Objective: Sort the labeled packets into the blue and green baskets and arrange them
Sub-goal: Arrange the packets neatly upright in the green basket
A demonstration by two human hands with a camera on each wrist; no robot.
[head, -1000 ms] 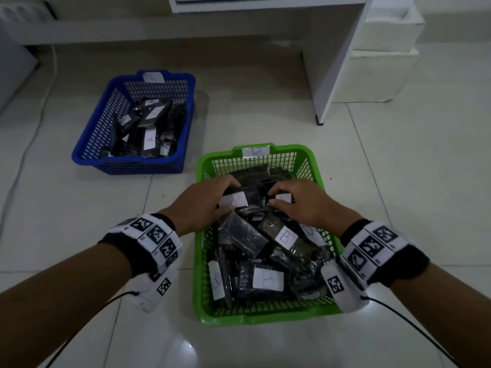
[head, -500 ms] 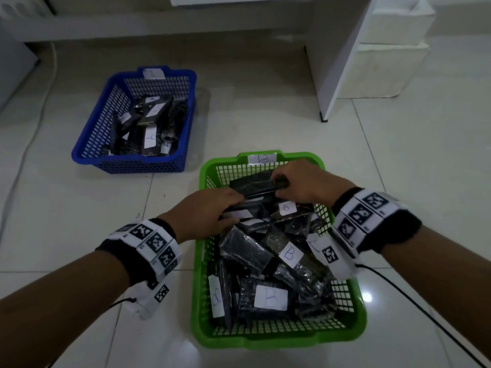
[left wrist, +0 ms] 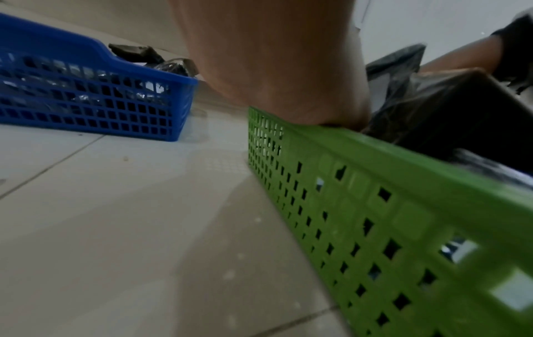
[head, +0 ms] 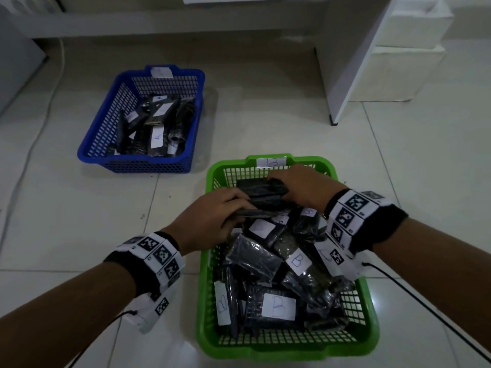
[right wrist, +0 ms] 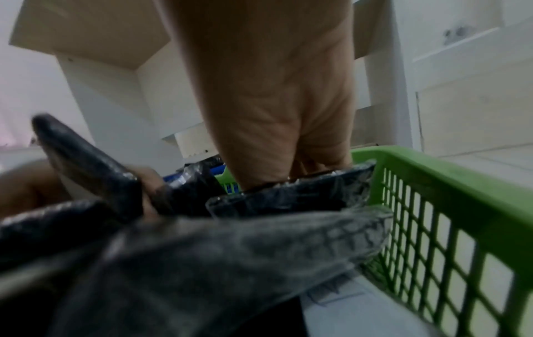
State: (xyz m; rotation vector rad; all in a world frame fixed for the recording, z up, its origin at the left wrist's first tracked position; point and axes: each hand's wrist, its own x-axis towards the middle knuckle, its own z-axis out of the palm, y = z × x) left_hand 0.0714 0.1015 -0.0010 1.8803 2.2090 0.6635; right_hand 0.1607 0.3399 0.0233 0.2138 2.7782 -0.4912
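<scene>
- The left hand [head: 212,216] is gripping a dark packet [head: 252,213] inside the green basket [head: 368,293].
- The right hand [head: 303,185] is curling over another packet [head: 261,187] at the far end.
- The blue basket [head: 93,144] is sitting apart.

White tiled floor [head: 265,115] with a blue basket [head: 106,155] and a green basket [head: 369,309] apart on it, and a white cable [head: 39,123] at left.

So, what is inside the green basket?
The green basket holds a pile of dark packets, several showing white B labels. Both hands, left and right, grip packets at its far end. What lies under the top layer is covered.
</scene>
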